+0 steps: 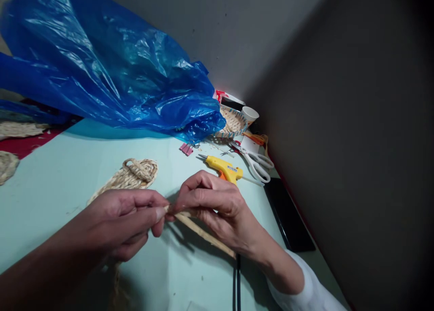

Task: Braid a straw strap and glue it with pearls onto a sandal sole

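Note:
Between my two hands runs a pale strip of plant fibre (203, 234), its loose end slanting down to the right under my right hand. My left hand (132, 220) pinches it between thumb and fingers at the left. Right beside those fingertips, my right hand (213, 202) pinches the same strip. A braided cord hangs below my left hand, dim and partly in shadow. Behind my left hand lies a coiled braided piece (139, 173) of similar fibre. A yellow glue gun (224, 166) rests just beyond my right hand.
A large blue plastic bag (118, 67) fills the back left. White-handled scissors (256, 164), a woven basket (233, 123), a paper cup (250, 114) and a pink binder clip (186, 149) sit at the back. A black phone-like slab (290, 216) lies at the right, near the wall.

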Action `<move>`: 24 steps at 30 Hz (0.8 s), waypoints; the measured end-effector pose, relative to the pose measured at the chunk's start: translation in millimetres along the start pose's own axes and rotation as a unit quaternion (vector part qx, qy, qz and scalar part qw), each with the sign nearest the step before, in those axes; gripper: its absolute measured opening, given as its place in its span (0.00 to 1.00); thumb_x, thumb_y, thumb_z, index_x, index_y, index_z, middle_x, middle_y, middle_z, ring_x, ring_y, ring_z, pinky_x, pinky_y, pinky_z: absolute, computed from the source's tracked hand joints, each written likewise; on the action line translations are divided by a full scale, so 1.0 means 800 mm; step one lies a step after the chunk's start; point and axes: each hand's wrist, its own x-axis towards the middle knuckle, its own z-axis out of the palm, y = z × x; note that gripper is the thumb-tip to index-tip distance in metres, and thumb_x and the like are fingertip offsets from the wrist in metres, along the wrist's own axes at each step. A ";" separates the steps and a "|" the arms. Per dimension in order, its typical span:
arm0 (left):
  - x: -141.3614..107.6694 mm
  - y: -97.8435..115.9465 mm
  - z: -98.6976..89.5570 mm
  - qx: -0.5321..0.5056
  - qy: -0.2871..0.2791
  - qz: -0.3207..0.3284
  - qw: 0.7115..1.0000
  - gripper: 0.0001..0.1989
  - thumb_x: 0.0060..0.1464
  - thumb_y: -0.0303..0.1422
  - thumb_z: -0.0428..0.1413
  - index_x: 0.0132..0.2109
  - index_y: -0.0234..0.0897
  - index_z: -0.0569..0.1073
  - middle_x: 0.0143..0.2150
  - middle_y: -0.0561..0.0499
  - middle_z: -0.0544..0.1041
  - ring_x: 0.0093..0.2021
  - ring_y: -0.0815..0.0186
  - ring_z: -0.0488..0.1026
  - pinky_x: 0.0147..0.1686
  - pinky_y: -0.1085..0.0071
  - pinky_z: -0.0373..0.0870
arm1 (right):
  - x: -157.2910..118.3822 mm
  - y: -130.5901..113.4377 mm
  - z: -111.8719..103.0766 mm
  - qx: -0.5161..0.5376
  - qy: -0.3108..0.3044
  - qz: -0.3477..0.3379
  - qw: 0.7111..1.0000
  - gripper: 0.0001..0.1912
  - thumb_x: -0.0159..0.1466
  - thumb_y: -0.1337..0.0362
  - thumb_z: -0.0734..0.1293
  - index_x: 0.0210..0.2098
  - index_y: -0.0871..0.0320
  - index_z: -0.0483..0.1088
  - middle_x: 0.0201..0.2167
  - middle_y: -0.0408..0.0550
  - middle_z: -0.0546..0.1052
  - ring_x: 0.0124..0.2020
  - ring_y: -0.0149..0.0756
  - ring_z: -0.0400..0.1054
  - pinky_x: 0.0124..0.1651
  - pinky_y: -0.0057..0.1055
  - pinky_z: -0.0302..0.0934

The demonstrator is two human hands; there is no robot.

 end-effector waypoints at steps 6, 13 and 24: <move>0.003 0.001 -0.006 -0.033 0.009 -0.018 0.999 0.21 0.46 0.52 0.64 0.30 0.37 0.75 0.19 0.60 0.59 0.18 0.77 0.46 0.20 0.76 0.38 | 0.002 -0.016 -0.006 -0.021 -0.026 0.036 0.999 0.14 0.69 0.72 0.61 0.39 0.57 0.79 0.38 0.49 0.77 0.42 0.36 0.72 0.46 0.33 0.67; -0.001 0.008 0.008 0.079 0.107 0.033 0.990 0.16 0.42 0.49 0.62 0.28 0.41 0.79 0.20 0.56 0.68 0.22 0.67 0.63 0.23 0.73 0.58 | 0.006 -0.032 -0.002 0.005 0.025 0.137 0.990 0.09 0.65 0.61 0.69 0.40 0.60 0.77 0.42 0.53 0.81 0.44 0.39 0.76 0.49 0.33 0.67; 0.000 0.006 0.015 0.126 0.124 0.109 0.978 0.12 0.40 0.46 0.66 0.27 0.45 0.79 0.28 0.53 0.82 0.37 0.56 0.80 0.37 0.71 0.77 | -0.004 -0.030 0.007 -0.108 -0.039 0.139 0.984 0.08 0.70 0.67 0.64 0.41 0.62 0.76 0.31 0.44 0.76 0.30 0.28 0.68 0.36 0.24 0.59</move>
